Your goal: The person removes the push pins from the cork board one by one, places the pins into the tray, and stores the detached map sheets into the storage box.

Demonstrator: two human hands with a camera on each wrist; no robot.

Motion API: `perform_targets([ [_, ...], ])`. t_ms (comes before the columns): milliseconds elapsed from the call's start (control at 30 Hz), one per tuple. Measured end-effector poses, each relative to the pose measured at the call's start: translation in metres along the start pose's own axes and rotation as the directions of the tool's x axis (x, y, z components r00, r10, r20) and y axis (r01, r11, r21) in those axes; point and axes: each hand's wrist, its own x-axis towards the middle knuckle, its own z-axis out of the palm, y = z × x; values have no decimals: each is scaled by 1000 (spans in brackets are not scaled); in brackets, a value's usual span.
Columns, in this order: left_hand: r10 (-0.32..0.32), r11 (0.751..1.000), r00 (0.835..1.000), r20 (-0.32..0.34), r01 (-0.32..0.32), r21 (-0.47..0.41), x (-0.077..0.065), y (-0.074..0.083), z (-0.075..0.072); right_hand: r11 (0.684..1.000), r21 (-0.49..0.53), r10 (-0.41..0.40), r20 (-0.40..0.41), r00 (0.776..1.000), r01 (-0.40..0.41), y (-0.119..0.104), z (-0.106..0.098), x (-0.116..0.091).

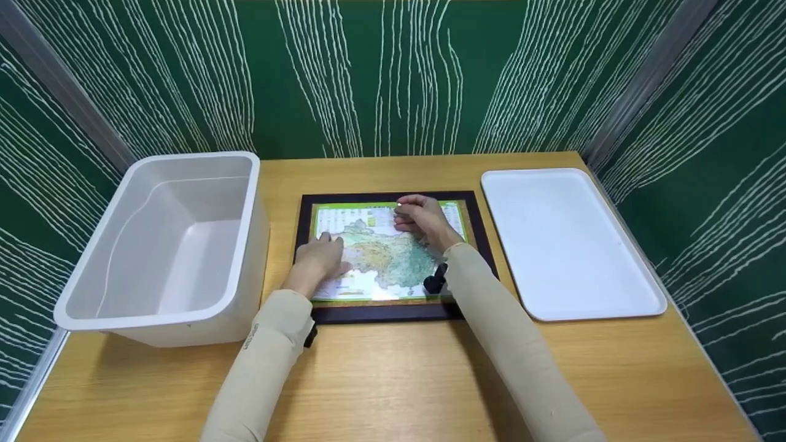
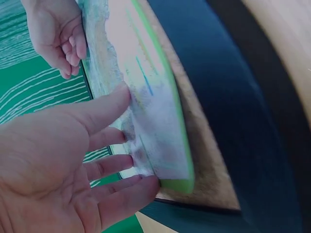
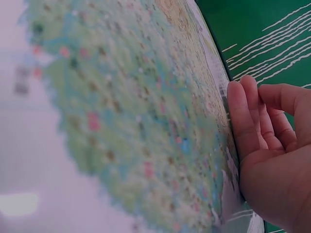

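A glossy laminated map (image 1: pixel 396 264) with a green border lies on a brown cork-like board (image 2: pixel 204 145) inside a dark frame (image 1: pixel 387 314). My left hand (image 1: pixel 319 255) rests on the map's left part. Its thumb and fingers (image 2: pixel 108 166) are spread, the tips touching the sheet near a green-edged corner. Over the map's upper right part is my right hand (image 1: pixel 424 220), its thumb and forefinger tips close together. A tiny bright spot shows at those tips in the head view; I cannot tell whether it is a held thing or glare.
A deep white plastic tub (image 1: pixel 249 245) stands on the wooden table (image 1: pixel 381 380) at the left. To the right of the frame lies a shallow white tray (image 1: pixel 571 245). Green walls (image 1: pixel 417 80) with white streaks enclose the back and sides.
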Motion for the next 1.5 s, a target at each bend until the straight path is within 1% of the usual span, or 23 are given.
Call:
perform_targets([
  [100,18,1000,1000,4,-18,-9,-3,-1,2,1000,-5,-1,2,1000,1,0,0,0],
  [200,32,996,999,-1,-32,-81,-5,-2,4,1000,-12,2,0,1000,-2,0,0,1],
  [300,46,990,999,-22,-48,-132,-4,-5,5,1000,-20,7,-6,1000,-7,0,0,2],
  [400,57,987,998,-38,-62,-151,-4,-7,7,1000,-23,15,-8,1000,-15,-1,0,3],
  [500,66,982,997,-29,-70,-175,-3,-9,10,1000,-22,19,-7,1000,-19,-1,0,3],
  [667,64,982,998,4,-62,-179,-3,-7,13,999,-20,32,-12,999,-32,-2,0,4],
  [800,50,983,998,33,-44,-177,-3,-3,12,1000,-29,-2,12,1000,3,-2,-3,4],
  [900,49,985,998,43,-41,-168,-2,-3,10,999,-39,-30,41,999,32,-1,-6,4],
  [1067,50,987,998,40,-43,-155,-1,-6,6,999,-37,-16,67,998,18,-2,-7,4],
  [1233,54,984,998,34,-47,-172,1,-8,2,996,-86,-12,65,998,18,-4,-10,-1],
  [1367,61,982,998,8,-59,-179,3,-8,3,989,-141,-25,66,997,35,-10,-17,-7],
  [1500,70,981,997,-34,-75,-179,5,-9,6,987,-151,-38,75,996,49,-20,-28,-14],
])
